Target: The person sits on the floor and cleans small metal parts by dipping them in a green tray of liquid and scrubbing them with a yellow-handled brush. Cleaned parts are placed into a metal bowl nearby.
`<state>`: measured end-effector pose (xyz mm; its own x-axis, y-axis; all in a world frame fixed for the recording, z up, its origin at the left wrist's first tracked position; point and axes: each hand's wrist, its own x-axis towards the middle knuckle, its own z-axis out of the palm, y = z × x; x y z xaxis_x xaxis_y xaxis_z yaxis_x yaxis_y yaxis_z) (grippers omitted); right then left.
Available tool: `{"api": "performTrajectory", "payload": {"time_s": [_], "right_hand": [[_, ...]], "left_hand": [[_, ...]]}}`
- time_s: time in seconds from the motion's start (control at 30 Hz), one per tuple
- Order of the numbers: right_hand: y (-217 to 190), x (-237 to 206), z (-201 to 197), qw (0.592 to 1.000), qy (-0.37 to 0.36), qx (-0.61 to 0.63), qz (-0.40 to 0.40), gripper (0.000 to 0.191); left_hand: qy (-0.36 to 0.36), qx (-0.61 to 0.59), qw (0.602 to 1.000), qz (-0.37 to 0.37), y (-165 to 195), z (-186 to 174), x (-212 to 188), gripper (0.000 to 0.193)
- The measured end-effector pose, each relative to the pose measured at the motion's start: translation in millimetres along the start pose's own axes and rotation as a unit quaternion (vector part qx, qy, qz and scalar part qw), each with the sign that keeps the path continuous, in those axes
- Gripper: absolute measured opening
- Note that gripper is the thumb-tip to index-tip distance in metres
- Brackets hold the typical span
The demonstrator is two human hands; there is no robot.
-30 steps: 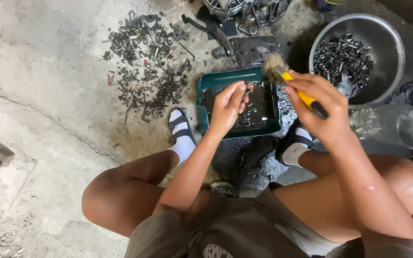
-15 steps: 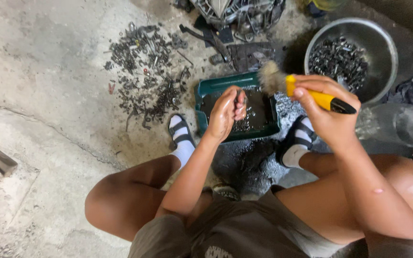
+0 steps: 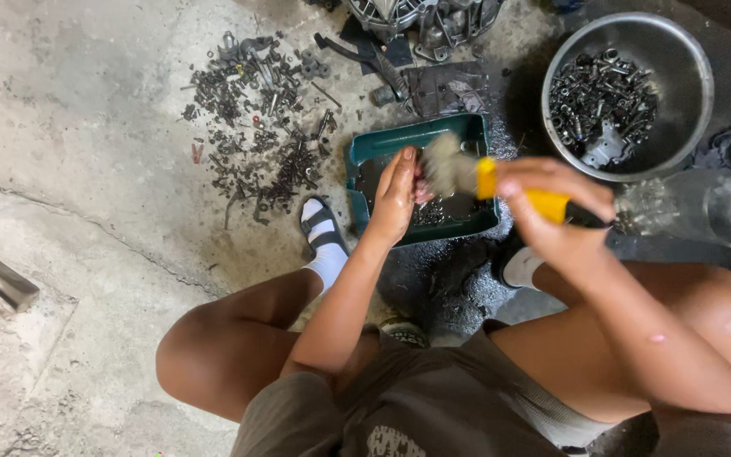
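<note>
On the grey concrete floor (image 3: 86, 169), just in front of my feet, stands the green rectangular plastic tray (image 3: 382, 145) with dark oily liquid inside. Beyond the tray on its right side is the big round metal bowl (image 3: 695, 59) full of dark bolts and nuts, and on its left side a heap of small black metal parts (image 3: 255, 135) lies spread on the floor. Above the tray my right hand (image 3: 556, 211) is closed around the yellow handle of a paint brush (image 3: 475, 176), the bristles pointing to my left hand (image 3: 395, 199). My left hand is held over the tray, fingers curled around something small; what it is, I cannot tell. The bristles touch these fingers.
</note>
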<state>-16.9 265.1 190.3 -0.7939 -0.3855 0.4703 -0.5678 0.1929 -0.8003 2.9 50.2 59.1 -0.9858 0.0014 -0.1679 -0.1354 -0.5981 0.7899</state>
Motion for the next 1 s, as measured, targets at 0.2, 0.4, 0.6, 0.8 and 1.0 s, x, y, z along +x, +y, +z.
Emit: {"api": "performTrajectory", "payload": {"time_s": [0.2, 0.4, 0.6, 0.8, 1.0], "right_hand": [[9.7, 2.6, 3.2, 0.999, 0.036, -0.015, 0.038, 0.005], [16.6, 0.8, 4.4, 0.995, 0.018, 0.034, 0.087, 0.008], [29.2, 1.1, 1.3, 0.984, 0.054, 0.096, 0.138, 0.011], [27.7, 7.5, -13.8, 0.979, 0.066, 0.035, 0.192, 0.010], [41.8, 4.5, -63.0, 0.959, 0.177, 0.120, 0.185, 0.013]], "left_hand": [[-0.050, -0.033, 0.998, 0.017, -5.5, -4.3, 1.1, 0.036], [0.007, -0.024, 1.000, -0.014, -3.4, -3.0, -2.7, 0.031], [0.003, -0.018, 1.000, -0.009, -4.5, -4.3, -1.2, 0.035], [-0.032, -0.018, 0.999, -0.038, -4.3, -7.5, -1.9, 0.031], [-0.006, 0.122, 0.987, -0.102, -51.4, -50.2, 22.6, 0.019]]}}
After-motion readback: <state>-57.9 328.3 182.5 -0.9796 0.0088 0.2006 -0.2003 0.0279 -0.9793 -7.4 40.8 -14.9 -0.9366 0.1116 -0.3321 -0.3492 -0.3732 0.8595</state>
